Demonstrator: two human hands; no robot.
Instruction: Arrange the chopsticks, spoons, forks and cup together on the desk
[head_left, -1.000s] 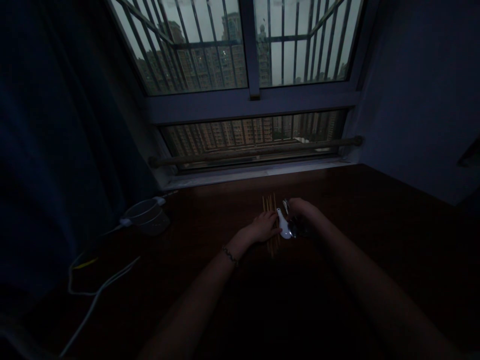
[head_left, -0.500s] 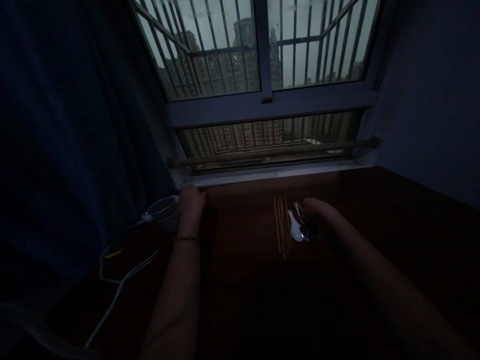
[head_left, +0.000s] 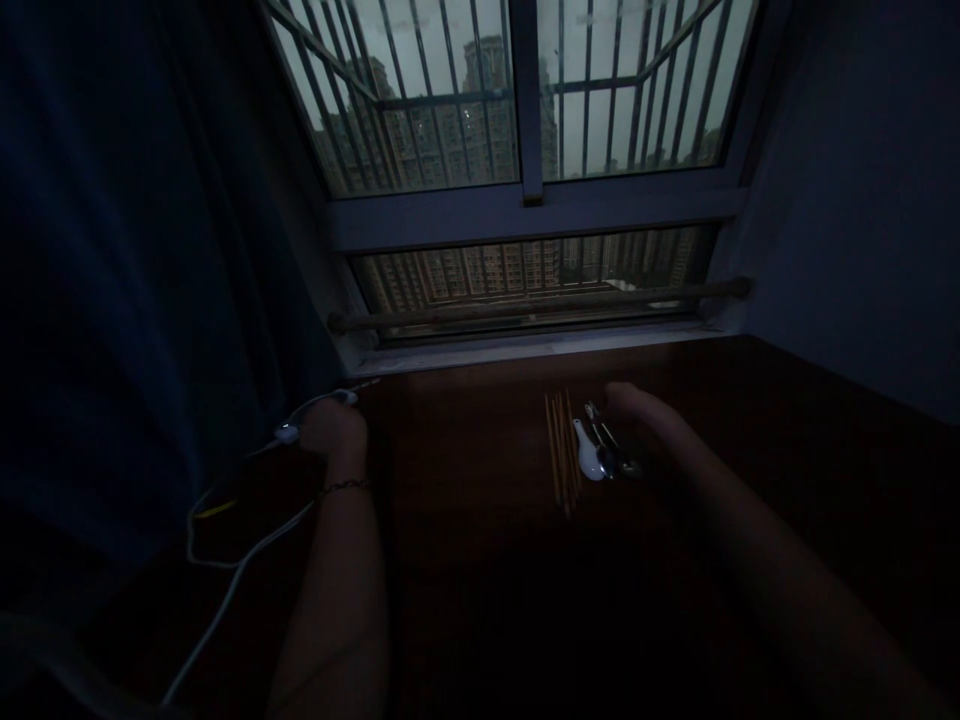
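My left hand (head_left: 335, 428) is over a clear bowl (head_left: 300, 412) with light-coloured handles at the left, largely covering it. Its fingers reach down into or behind the bowl and are hidden. Near the middle right, my right hand (head_left: 628, 402) is closed around the handle end of a metal spoon (head_left: 630, 467), its fingertips dim. Just left of that spoon lies another metal spoon (head_left: 607, 463), then a white soup spoon (head_left: 589, 460). Several wooden chopsticks (head_left: 562, 455) lie side by side left of the spoons.
A white cable (head_left: 225, 600) and a small yellow strip (head_left: 216, 510) lie at the left. A blue curtain (head_left: 97, 250) hangs on that side. A barred window (head_left: 525, 215) with a rail (head_left: 540, 305) stands behind the dark wooden tabletop (head_left: 465, 430).
My left hand has moved left from beside the clear bowl to over it. My right hand has shifted slightly up and left, uncovering more of the metal spoons.
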